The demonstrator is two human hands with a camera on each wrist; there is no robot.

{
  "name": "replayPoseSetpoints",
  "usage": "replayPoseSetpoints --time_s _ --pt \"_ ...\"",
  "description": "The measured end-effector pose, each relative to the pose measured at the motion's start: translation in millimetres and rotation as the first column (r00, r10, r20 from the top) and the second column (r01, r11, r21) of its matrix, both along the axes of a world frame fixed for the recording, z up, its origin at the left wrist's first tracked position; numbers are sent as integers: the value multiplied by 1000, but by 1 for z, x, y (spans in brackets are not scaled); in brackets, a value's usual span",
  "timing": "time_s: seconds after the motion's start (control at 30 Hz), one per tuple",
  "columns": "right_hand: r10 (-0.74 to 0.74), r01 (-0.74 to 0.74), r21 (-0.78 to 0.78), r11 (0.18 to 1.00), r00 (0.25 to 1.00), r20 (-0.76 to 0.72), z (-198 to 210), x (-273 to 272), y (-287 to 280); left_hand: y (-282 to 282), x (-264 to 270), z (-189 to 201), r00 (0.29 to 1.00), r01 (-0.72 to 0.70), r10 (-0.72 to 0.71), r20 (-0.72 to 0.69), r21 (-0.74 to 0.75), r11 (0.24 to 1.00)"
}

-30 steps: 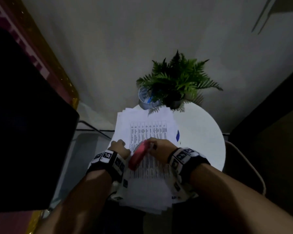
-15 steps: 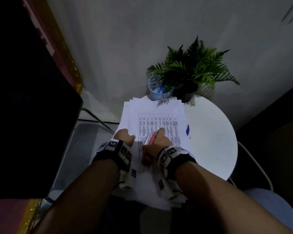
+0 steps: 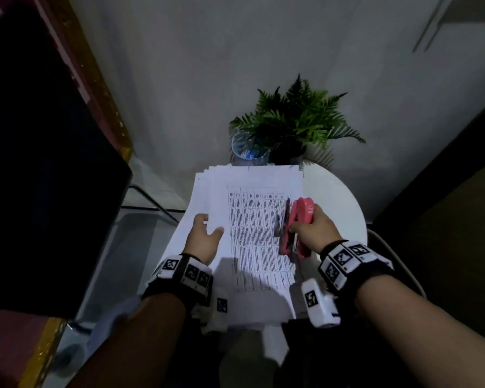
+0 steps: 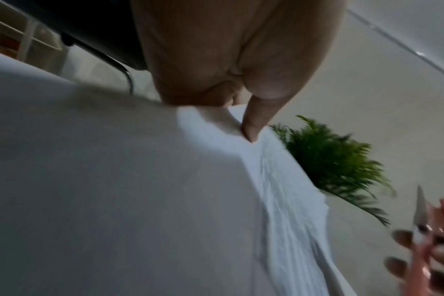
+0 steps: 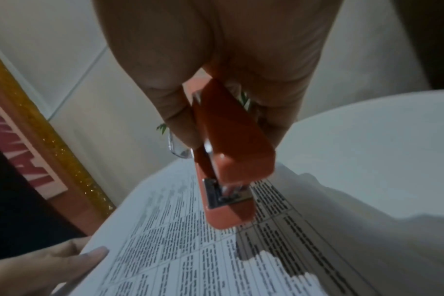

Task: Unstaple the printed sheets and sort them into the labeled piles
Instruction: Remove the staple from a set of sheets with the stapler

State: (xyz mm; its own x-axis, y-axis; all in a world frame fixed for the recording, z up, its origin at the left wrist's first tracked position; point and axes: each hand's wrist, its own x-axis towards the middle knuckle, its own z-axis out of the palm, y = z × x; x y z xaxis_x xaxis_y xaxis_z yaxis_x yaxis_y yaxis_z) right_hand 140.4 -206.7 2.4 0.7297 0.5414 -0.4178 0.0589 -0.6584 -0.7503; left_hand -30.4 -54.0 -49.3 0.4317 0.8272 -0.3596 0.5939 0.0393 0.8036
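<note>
A stack of printed sheets (image 3: 252,233) with a table of text on top lies across the round white table (image 3: 333,197). My left hand (image 3: 203,236) pinches the left edge of the top sheets, with the thumb (image 4: 251,128) pressing down on the paper (image 4: 279,180). My right hand (image 3: 317,231) grips a red stapler (image 3: 297,222) just above the right side of the page. In the right wrist view the stapler (image 5: 228,160) points its metal mouth down over the printed sheets (image 5: 190,250), a little clear of the paper.
A green potted fern (image 3: 291,121) and a clear glass cup (image 3: 247,152) stand at the table's far edge. A large dark object (image 3: 39,163) fills the left side. A gold-framed sign (image 5: 51,160) leans at the left. A chair frame (image 3: 398,264) is at the right.
My right hand has carried the stapler from the middle of the page to its right side and raised it. My left hand has stayed at the left edge of the sheets.
</note>
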Motion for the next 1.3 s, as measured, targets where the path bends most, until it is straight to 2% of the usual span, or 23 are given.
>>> replayPoseSetpoints --time_s 0.07,0.13,0.2,0.23,0.3,0.37,0.47,0.53,0.6,0.63,0.7,0.8,0.87,1.07,1.3 --pt "-15 15 26 1000 1000 -19 6 0 -12 -18 6 6 998 -60 61 27 -33 998" --pt "-11 13 40 999 1000 -29 9 0 -21 -34 11 10 999 -43 43 -14 -69 997" --pt "22 -22 15 1000 1000 0 11 -1 -24 -45 15 11 981 92 -109 -161 -113 989" --pt "52 -52 -19 998 998 22 11 -2 -24 -48 17 13 943 177 -205 -261 -127 976" --pt "123 -116 -108 987 991 61 9 -4 -19 -49 23 15 842 299 -302 -446 -81 951" --pt "224 -199 -204 959 969 104 7 -8 -12 -46 30 17 762 397 -315 -567 25 917" --pt "341 -294 -280 914 930 138 -3 -9 5 -26 42 16 622 607 -355 -698 142 782" --pt "375 -319 -305 897 915 147 -14 -7 19 -12 47 8 472 747 -398 -786 117 655" --pt "395 -327 -328 886 903 167 -26 -7 31 -5 51 -2 309 843 -495 -812 -7 537" --pt "406 -330 -341 881 896 182 -31 -7 37 -5 52 -4 269 856 -545 -794 -61 513" --pt "444 -344 -393 853 874 196 -39 -5 48 -5 53 -6 290 867 -593 -751 -56 495" --pt "518 -396 -469 789 840 162 -50 -5 60 -8 49 -8 383 880 -586 -714 90 466" --pt "547 -411 -495 766 821 165 -56 -6 65 -7 47 -12 417 872 -568 -710 135 470" --pt "518 -393 -445 805 831 203 -62 -9 65 -2 46 -16 391 869 -598 -700 67 490" --pt "552 -418 -493 763 819 160 -63 -5 67 2 47 -16 413 863 -602 -683 84 497"
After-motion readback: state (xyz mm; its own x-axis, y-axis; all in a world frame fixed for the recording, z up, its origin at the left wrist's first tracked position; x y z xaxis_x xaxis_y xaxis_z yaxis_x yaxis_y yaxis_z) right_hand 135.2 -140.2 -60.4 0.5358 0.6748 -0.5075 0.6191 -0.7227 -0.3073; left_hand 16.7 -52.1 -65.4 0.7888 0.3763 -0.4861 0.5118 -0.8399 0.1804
